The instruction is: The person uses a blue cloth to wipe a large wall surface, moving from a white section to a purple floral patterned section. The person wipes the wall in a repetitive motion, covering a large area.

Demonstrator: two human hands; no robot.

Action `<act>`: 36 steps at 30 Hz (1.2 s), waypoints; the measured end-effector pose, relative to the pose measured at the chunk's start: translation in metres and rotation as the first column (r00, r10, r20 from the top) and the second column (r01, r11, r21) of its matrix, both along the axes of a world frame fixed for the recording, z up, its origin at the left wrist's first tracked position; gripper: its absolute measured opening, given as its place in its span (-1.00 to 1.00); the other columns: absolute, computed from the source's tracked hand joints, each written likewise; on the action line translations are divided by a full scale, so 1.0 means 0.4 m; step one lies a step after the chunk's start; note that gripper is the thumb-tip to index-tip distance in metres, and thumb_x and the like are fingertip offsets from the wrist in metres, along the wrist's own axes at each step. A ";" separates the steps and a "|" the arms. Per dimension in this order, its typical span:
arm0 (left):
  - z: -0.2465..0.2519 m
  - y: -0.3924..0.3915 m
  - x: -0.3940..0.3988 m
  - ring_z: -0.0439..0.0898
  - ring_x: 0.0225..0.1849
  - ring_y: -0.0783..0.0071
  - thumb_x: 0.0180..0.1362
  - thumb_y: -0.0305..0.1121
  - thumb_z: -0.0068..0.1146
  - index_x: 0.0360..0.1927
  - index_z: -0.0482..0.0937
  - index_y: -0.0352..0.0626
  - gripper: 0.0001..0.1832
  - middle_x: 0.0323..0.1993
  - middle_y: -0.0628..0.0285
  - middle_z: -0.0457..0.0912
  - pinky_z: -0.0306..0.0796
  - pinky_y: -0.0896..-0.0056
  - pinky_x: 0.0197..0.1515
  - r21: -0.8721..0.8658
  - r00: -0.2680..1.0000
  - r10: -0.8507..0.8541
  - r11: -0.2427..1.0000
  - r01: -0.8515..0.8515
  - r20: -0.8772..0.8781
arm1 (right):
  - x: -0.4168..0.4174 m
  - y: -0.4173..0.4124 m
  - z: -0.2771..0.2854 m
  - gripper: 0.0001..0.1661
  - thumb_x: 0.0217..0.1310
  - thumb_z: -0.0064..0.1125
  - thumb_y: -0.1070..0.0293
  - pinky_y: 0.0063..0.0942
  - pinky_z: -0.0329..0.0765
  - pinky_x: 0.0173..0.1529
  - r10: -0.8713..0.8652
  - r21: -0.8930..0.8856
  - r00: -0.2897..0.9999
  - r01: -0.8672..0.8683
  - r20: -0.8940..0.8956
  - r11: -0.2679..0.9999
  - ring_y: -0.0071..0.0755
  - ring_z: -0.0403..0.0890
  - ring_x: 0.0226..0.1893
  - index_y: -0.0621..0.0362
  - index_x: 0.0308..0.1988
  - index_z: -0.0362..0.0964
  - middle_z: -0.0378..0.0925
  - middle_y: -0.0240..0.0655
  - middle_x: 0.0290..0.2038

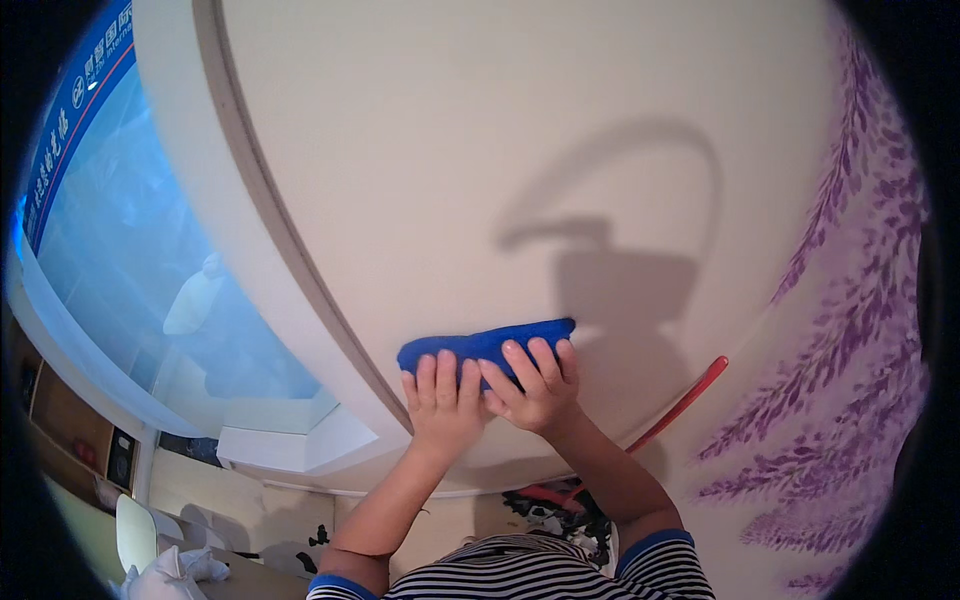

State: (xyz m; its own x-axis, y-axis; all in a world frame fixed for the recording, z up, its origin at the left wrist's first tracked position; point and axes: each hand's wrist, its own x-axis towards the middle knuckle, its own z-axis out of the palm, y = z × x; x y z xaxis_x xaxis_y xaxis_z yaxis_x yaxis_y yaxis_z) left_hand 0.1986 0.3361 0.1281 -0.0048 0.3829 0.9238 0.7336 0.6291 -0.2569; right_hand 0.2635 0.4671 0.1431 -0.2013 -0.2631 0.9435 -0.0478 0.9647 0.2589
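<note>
A folded blue cloth (480, 346) lies flat against a cream wall (420, 187). My left hand (442, 401) presses the left part of the cloth, its fingers pointing up. Beside it, my right hand (536, 386) holds the right part with its fingers spread over it. The two hands nearly meet at the thumbs. Parts of the cloth are hidden under my fingers. To the right of my hands, the wall carries a soft grey shadow.
A red handle (679, 405) leans against the wall at the right. Dark and pale scraps (596, 525) lie on the floor. Painted purple flowers (847, 360) cover the right wall. Leftward are a glass pane (120, 247), a lettered blue banner (82, 97) and a white chair (136, 532).
</note>
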 end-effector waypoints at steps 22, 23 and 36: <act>0.011 0.188 0.089 0.06 0.27 -0.13 0.12 -0.32 -0.14 0.08 0.32 -0.24 -0.57 0.20 -0.11 0.17 -0.19 -0.12 0.27 -0.033 0.999 -0.029 0.999 0.028 -0.016 | 0.100 0.191 0.022 -0.64 0.00 0.08 0.18 -0.16 0.10 0.21 -0.004 -0.049 1.000 0.003 -0.006 0.999 -0.26 0.30 0.08 -0.13 -0.11 0.46 0.38 -0.37 0.01; 0.028 0.198 0.094 0.06 0.27 -0.13 0.12 -0.33 -0.15 0.08 0.32 -0.23 -0.57 0.20 -0.11 0.17 -0.19 -0.12 0.27 -0.026 0.999 -0.033 0.999 0.033 -0.011 | 0.105 0.199 0.037 -0.63 0.00 0.08 0.18 -0.17 0.10 0.21 -0.009 -0.041 1.000 0.009 0.000 0.999 -0.27 0.30 0.09 -0.13 -0.11 0.45 0.38 -0.37 0.01; 0.170 0.287 0.137 0.12 0.24 -0.13 0.12 -0.34 -0.18 0.08 0.35 -0.24 -0.57 0.18 -0.11 0.21 -0.19 -0.08 0.27 0.008 0.997 -0.078 0.997 0.078 0.018 | 0.134 0.266 0.164 -0.63 -0.11 0.07 0.29 -0.08 0.17 0.13 0.015 -0.129 0.999 -0.022 -0.051 0.991 -0.11 0.35 0.03 -0.08 -0.17 0.52 0.42 -0.26 -0.02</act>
State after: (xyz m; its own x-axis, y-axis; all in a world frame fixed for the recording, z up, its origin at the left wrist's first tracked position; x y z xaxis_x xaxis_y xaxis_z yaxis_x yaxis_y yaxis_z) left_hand 0.2536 0.4509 0.1960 0.0079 0.3757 0.9267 0.7850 0.5717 -0.2385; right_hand 0.3173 0.5737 0.2086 -0.1497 -0.1418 0.9785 -0.0563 0.9893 0.1347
